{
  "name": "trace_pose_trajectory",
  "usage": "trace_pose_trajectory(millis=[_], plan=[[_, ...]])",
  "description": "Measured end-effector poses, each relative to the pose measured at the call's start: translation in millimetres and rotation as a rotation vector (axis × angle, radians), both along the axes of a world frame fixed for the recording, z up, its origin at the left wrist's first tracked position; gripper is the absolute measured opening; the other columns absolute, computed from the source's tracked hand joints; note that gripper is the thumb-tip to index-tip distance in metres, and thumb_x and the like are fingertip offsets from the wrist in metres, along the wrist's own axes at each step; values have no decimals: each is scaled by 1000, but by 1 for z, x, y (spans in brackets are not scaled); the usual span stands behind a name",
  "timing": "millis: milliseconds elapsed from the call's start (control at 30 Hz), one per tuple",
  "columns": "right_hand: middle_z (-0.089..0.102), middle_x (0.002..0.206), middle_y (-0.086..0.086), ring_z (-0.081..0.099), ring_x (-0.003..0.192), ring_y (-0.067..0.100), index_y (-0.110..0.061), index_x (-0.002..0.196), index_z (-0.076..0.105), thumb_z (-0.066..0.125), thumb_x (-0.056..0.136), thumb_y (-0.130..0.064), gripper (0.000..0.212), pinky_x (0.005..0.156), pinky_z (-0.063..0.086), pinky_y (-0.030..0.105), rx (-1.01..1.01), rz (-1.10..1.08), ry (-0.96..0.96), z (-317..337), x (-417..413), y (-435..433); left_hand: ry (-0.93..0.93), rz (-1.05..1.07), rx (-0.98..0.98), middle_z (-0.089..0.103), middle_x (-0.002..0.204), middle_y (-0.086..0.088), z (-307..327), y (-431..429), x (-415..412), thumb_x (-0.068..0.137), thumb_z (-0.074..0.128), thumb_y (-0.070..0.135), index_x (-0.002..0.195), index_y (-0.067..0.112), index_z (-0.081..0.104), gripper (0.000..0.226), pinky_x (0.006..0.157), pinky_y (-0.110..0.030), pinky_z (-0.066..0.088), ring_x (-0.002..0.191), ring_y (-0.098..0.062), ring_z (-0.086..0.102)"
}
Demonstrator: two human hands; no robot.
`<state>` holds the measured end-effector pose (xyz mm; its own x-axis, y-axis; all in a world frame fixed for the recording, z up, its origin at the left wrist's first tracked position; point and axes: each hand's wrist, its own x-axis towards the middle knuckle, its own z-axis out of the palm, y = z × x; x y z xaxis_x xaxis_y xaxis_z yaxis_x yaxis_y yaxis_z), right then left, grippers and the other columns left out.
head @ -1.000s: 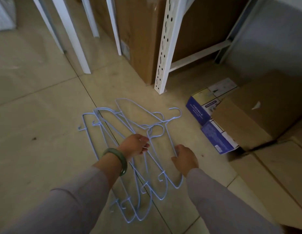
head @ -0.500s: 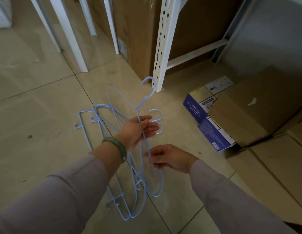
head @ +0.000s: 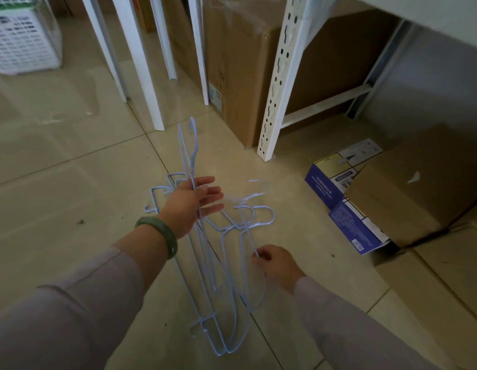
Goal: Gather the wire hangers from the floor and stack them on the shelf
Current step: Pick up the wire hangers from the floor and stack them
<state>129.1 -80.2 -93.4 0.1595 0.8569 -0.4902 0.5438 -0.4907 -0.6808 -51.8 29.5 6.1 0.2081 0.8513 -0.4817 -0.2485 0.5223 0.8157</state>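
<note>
Several light blue wire hangers (head: 226, 311) lie tangled on the tiled floor below me. My left hand (head: 190, 204), with a green bangle on the wrist, holds one hanger (head: 190, 153) upright, its hook pointing away from me; the fingers are stretched out with the wire running across the palm. My right hand (head: 274, 264) pinches the wire of another hanger (head: 254, 217) and lifts it off the pile; that hanger is blurred. The white metal shelf post (head: 284, 76) rises behind the pile.
A large cardboard box (head: 240, 70) stands on the floor inside the shelf frame. Two blue and white cartons (head: 336, 182) and an open cardboard box (head: 424, 182) lie at the right. White table legs (head: 137, 57) and a white perforated basket (head: 21, 41) stand at the back left.
My left hand has raised its hanger higher and turned it upright. My right hand has taken hold of a second hanger and lifts it. The view has tilted up toward the shelf.
</note>
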Motion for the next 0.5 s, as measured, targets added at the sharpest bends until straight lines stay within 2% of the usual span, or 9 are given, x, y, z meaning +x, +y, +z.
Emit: trace_pose_trajectory(millis=[33, 67, 133, 200, 267, 333, 400, 467, 500], plan=[[62, 72, -2, 58, 68, 8, -17, 86, 68, 62, 83, -18, 6, 69, 49, 23, 37, -8, 96, 7, -2, 3, 19, -1, -3, 60, 87, -13, 2, 0, -4, 98, 34, 0, 108, 3, 57, 25, 62, -34, 60, 81, -24, 62], [60, 67, -5, 56, 60, 1, -19, 82, 65, 61, 85, -14, 6, 60, 48, 13, 65, -19, 185, 16, -5, 6, 38, -5, -6, 60, 89, -12, 3, 0, -7, 98, 33, 0, 118, 1, 54, 28, 67, -34, 60, 82, -23, 62], [55, 63, -8, 53, 49, -8, -21, 74, 60, 59, 86, -8, 17, 53, 42, 6, 135, -16, 314, 32, -16, 11, 93, -13, -3, 60, 92, -10, 4, 0, -12, 98, 35, 0, 131, -3, 47, 35, 82, -37, 55, 86, -22, 60], [53, 64, -8, 51, 52, -5, -25, 72, 58, 59, 85, -6, 23, 60, 43, 11, 196, 22, 385, 41, -31, 13, 129, -12, 10, 60, 100, -10, 6, -1, -14, 97, 39, 2, 135, -1, 44, 38, 88, -36, 50, 86, -19, 58], [52, 66, -8, 49, 62, 8, -29, 73, 58, 61, 83, -7, 25, 66, 42, 20, 234, 73, 416, 46, -50, 14, 98, -21, 24, 61, 105, -10, 9, -3, -16, 97, 42, 4, 134, 5, 45, 37, 87, -33, 49, 84, -16, 58], [50, 66, -7, 47, 64, 14, -31, 75, 59, 64, 82, -8, 24, 62, 41, 22, 243, 97, 471, 47, -69, 14, -5, -49, 38, 67, 91, -6, 14, -6, -19, 98, 40, 7, 120, 11, 51, 25, 78, -33, 55, 79, -15, 64], [53, 60, -10, 47, 54, 11, -29, 79, 63, 64, 82, -8, 20, 52, 39, 19, 209, 49, 593, 49, -80, 16, -82, -39, 57, 66, 62, 1, 19, -7, -24, 99, 35, 10, 104, 12, 55, 20, 57, -25, 58, 56, -11, 63], [57, 56, -9, 48, 49, 8, -19, 85, 67, 59, 86, -14, 10, 49, 40, 19, 137, -92, 638, 47, -77, 15, -128, 38, 55, 49, 44, 6, 20, -2, -31, 100, 29, 10, 96, 11, 56, 27, 41, -20, 43, 38, -8, 45], [59, 60, -6, 51, 53, 10, -14, 87, 68, 57, 88, -18, 11, 52, 43, 22, 102, -157, 539, 43, -72, 13, -154, 75, 44, 44, 42, 6, 21, 1, -36, 99, 26, 8, 93, 10, 56, 31, 40, -19, 37, 36, -8, 39]])
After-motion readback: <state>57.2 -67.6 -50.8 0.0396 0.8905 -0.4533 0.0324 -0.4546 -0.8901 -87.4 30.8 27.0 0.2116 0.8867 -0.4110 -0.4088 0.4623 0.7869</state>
